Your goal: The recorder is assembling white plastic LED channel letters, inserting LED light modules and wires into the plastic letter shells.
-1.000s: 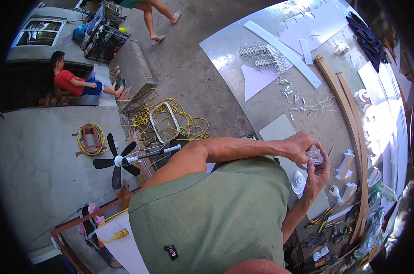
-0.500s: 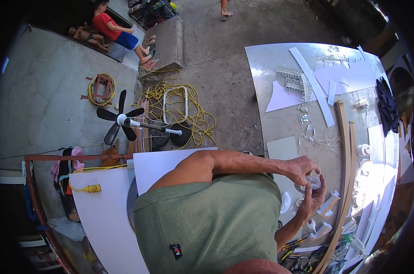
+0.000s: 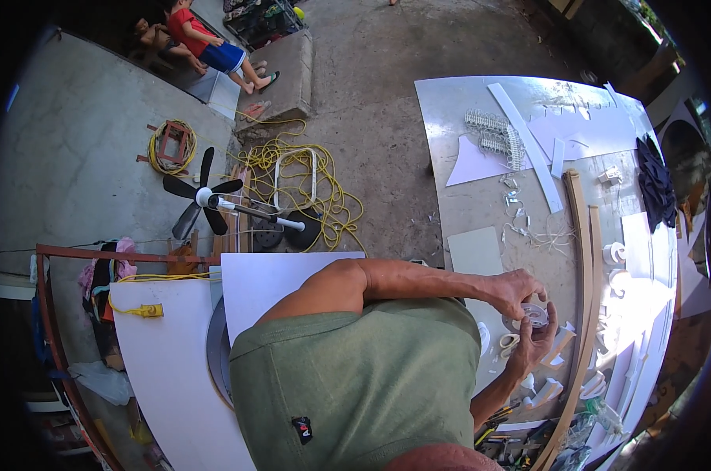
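Note:
Both of my hands are at a pale, see-through round ring-shaped piece (image 3: 535, 316) over the work table on the right. My left hand (image 3: 515, 293) reaches across from above, its bent fingers and thumb closed on the piece's near rim. From below, my right hand (image 3: 537, 339) grips the opposite side between thumb and fingers. Whether it is a roll of tape or a cut letter I cannot make out. A cream ring-handled thing (image 3: 509, 344) lies on the table beside my right hand. White curved pieces (image 3: 559, 345) lie just right of that hand.
Long brown strips (image 3: 581, 235) cross the table (image 3: 465, 212). Strings of small light modules (image 3: 493, 133) lie farther off, near a dark cloth (image 3: 658, 184). Hand tools (image 3: 493, 424) sit low at the right. A fan (image 3: 204, 196) and yellow cord (image 3: 336, 196) stand left; two people (image 3: 195, 35) are beyond.
The whole view has shifted slightly, with the table sliding left. Both hands keep their hold on the round piece. The foot at the top has nearly left the view.

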Tool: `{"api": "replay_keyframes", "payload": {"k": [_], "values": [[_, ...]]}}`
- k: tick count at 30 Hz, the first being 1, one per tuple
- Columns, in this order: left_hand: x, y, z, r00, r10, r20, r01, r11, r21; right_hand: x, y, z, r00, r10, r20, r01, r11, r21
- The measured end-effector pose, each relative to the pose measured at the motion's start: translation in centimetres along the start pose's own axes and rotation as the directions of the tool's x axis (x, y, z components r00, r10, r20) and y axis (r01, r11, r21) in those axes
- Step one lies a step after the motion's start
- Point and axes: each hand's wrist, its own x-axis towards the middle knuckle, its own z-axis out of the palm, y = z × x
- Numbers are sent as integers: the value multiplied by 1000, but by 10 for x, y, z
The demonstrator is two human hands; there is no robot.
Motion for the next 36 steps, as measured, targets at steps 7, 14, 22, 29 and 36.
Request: {"api": "replay_keyframes", "payload": {"k": [7,14,22,29,36], "values": [[-3,5,6,1000,-23,3,24,1000,-20,-5,9,-4,1000,-30,0,30,999,11],[-9,0,16,999,-30,-40,28,998,-53,-16,5,0,999,-16,-49,15,999,-32],[-14,9,10,996,-84,41,87,993,-82,-28,-6,8,994,18,-109,-22,999,-34],[-13,19,-1,964,-124,236,168,970,-175,-37,-10,15,982,48,-184,-36,997,65],[-14,24,8,947,-105,305,190,946,-263,-65,-16,6,972,11,-234,21,991,135]]}}
